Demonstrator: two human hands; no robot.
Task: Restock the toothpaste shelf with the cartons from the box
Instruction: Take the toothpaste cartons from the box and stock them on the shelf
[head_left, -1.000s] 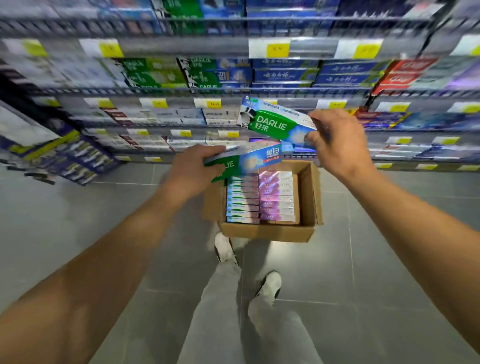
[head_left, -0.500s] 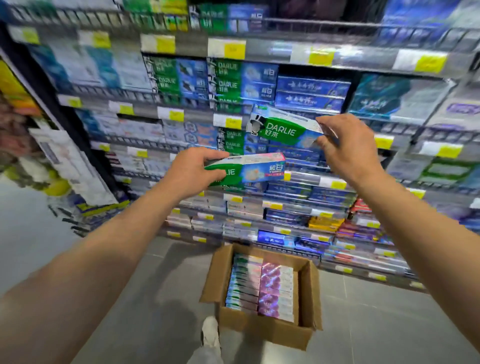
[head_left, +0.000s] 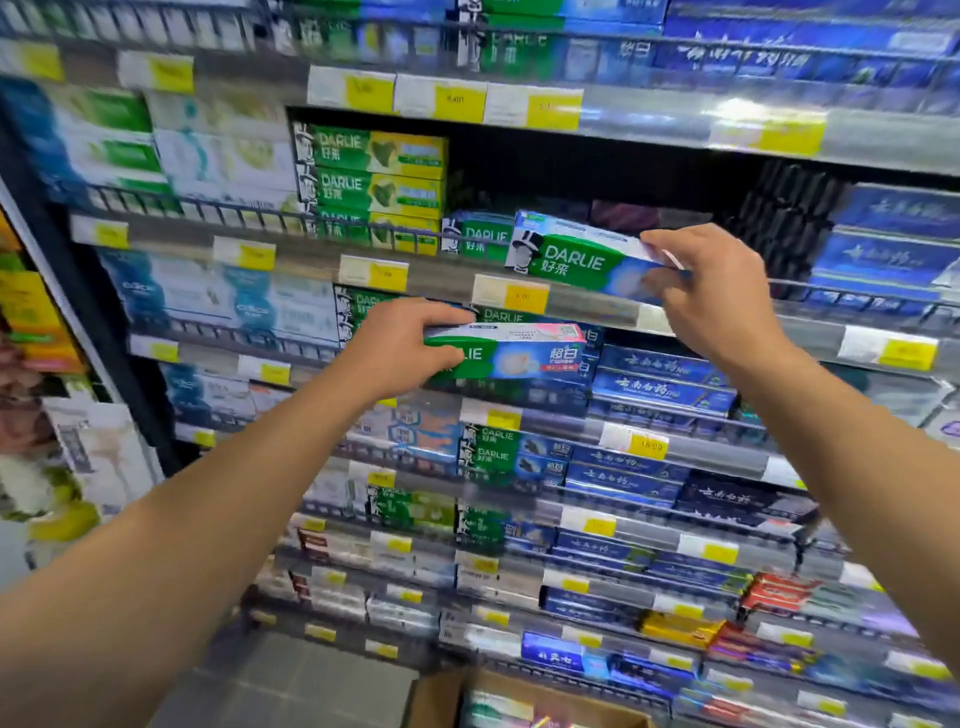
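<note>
Gripping: right hand (head_left: 719, 291) pinched one end of a Darlie carton (head_left: 582, 257), raised level with the part-empty shelf bay (head_left: 597, 182) (dark gap behind) | left hand (head_left: 402, 345) curled round a second carton (head_left: 519, 353), lower | cardboard box (head_left: 441, 699) on floor, bottom edge.

- The shelf unit (head_left: 597, 306) rises in many tiers, each front rail lined with yellow price tags (head_left: 524, 296).
- Green and yellow Darlie cartons (head_left: 371, 182) sit stacked on an upper tier.
- Dark blue cartons (head_left: 883, 249) fill the right side (lettering blurred).
- A cardboard box (head_left: 441, 696) stands on the grey floor (head_left: 311, 686) below.
</note>
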